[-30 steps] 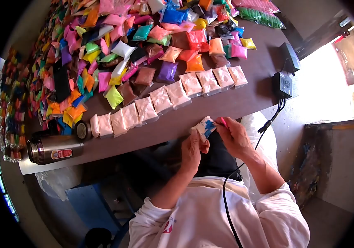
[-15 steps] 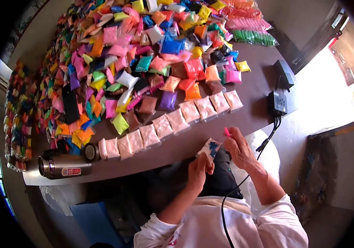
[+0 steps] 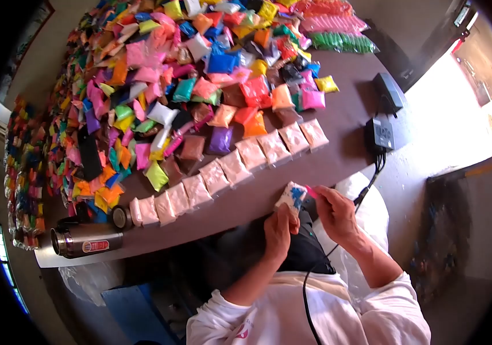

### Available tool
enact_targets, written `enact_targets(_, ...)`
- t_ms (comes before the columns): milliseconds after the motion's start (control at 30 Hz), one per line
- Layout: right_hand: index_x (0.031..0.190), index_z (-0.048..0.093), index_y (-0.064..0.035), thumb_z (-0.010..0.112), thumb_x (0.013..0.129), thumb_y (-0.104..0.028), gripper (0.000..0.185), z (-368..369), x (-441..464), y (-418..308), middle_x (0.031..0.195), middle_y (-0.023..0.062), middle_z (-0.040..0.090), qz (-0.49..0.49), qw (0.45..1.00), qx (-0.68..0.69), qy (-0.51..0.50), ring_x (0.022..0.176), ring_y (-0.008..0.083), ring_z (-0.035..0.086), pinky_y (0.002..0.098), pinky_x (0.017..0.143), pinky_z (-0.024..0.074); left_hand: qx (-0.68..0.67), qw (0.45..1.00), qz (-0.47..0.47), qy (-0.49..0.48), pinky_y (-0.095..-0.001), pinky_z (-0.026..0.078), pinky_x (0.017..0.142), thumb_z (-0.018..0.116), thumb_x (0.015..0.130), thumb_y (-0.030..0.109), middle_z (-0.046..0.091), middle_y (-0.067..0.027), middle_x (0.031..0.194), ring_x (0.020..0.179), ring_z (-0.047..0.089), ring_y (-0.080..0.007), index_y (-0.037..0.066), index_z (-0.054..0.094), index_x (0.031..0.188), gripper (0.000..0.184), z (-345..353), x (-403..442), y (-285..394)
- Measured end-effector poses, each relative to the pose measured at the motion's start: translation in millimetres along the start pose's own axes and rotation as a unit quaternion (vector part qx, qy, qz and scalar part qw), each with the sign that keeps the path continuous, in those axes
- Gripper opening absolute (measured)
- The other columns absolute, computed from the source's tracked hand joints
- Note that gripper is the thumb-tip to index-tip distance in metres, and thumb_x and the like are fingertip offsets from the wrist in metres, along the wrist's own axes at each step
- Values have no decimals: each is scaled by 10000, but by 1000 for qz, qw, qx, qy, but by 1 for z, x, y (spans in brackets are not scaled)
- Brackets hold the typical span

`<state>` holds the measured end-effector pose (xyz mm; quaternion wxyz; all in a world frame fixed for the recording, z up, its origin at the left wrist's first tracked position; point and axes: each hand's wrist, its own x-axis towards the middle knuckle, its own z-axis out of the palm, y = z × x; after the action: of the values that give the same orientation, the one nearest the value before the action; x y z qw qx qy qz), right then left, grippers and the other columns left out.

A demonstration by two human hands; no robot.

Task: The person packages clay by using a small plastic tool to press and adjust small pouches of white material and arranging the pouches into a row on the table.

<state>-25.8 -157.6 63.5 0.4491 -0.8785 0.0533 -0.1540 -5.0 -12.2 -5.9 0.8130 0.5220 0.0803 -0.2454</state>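
My left hand (image 3: 280, 229) is closed around the lower end of a small white block with blue patches (image 3: 291, 196), held in front of the table's near edge. My right hand (image 3: 336, 214) pinches a slim bright pink tool (image 3: 312, 191). The tool's tip is at the block's right edge; I cannot tell whether it touches. What kind of tool it is does not show. Just beyond my hands, a slanting row of pale pinkish packets (image 3: 234, 168) lies on the brown table (image 3: 246, 210).
Colourful packets (image 3: 159, 75) are heaped across the table's far side. A steel flask (image 3: 88, 240) lies at the left edge beside a round lid (image 3: 122, 217). A black box with cables (image 3: 379, 135) sits to the right. One black cable (image 3: 309, 299) crosses my shirt.
My right hand has brought the pink tool down to the block. My left hand has tilted the block more upright. The view has shifted slightly.
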Motion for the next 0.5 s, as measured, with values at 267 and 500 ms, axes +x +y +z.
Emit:
enact_targets(267,817,527,-37,671,766,12,160,16,-27,11,649,93,569,-101,989,-106,23,528,220,572,299,480,445,25,999,42,-4,-223,354,497,401,981,434,483,-16,568,516,438,-80,64,474,634,512,10,-2,1)
enact_targets(500,792,529,-39,681,737,12,170,27,-14,15,670,91,567,-163,977,-138,26,567,246,579,324,506,471,71,995,65,-3,-218,355,498,394,979,446,499,-17,598,518,440,-78,60,480,673,500,8,0,-4)
